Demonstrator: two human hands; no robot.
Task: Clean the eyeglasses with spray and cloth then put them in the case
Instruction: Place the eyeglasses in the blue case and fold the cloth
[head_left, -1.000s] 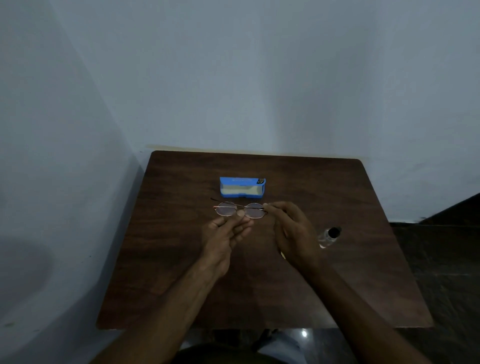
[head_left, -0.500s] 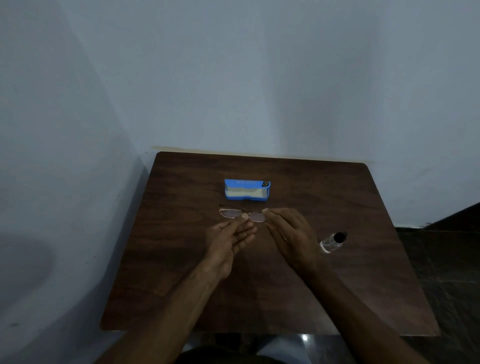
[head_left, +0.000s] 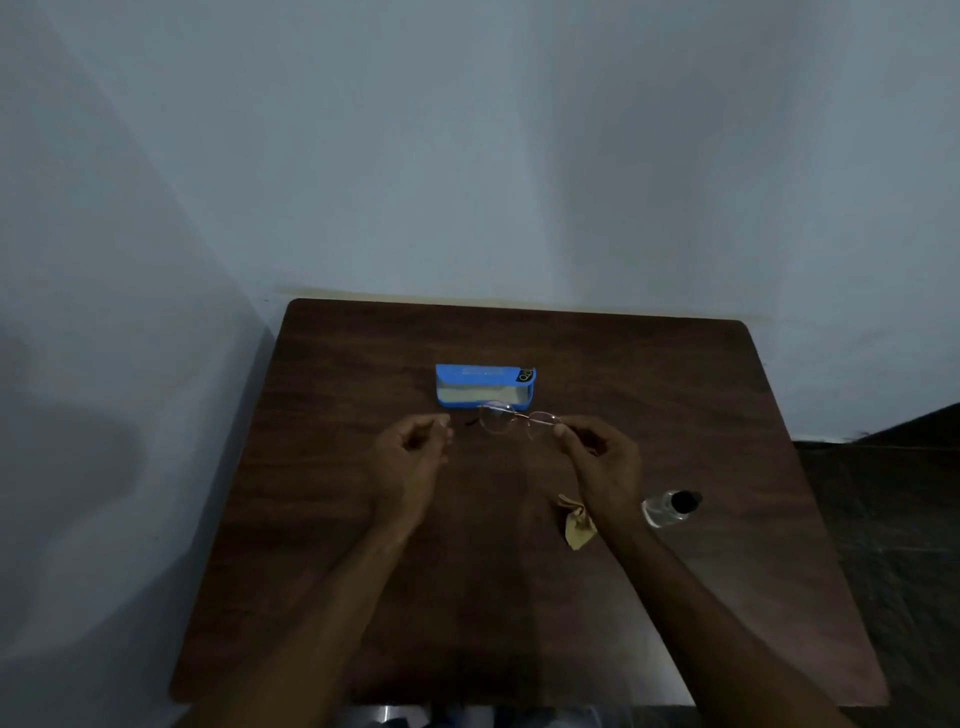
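Observation:
Thin metal-framed eyeglasses (head_left: 511, 420) hang just above the dark wooden table (head_left: 363, 597), right in front of the open blue case (head_left: 485, 375) with its pale lining. My right hand (head_left: 602, 462) pinches the frame's right end. Just left of the dark temple tip is my left hand (head_left: 410, 457), fingers curled together, with a small gap to the frame. A crumpled yellow cloth (head_left: 575, 526) lies on the table beside my right wrist. The clear spray bottle (head_left: 667, 509) with a black cap lies on its side to the right.
The table stands in a corner, with pale walls (head_left: 467, 156) behind and to the left. Dark floor (head_left: 893, 493) shows past its right edge.
The eyeglasses have been lifted closer to the case, held at their right end. My left hand has drawn away to the left and curled shut. The cloth now shows beside my right wrist.

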